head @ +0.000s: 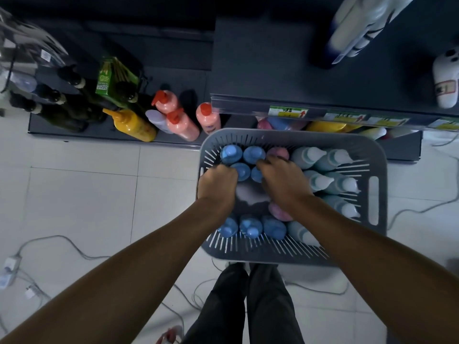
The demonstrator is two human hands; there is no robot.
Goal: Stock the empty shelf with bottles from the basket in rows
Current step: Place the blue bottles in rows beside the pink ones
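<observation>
A grey slotted basket stands on the floor below the shelf. It holds upright blue bottles, pink bottles and pale teal bottles. Both of my hands are down inside it. My left hand has its fingers curled downward round a bottle hidden beneath it, in the blue left column. My right hand curls over bottle tops between a blue cap and a pink one, gripping a bottle I cannot see. The dark shelf above the basket is mostly bare.
White bottles lie at the shelf's right end. The low shelf at left carries orange pump bottles, a yellow bottle and dark glass bottles. Cables trail across the tiled floor. My legs stand just behind the basket.
</observation>
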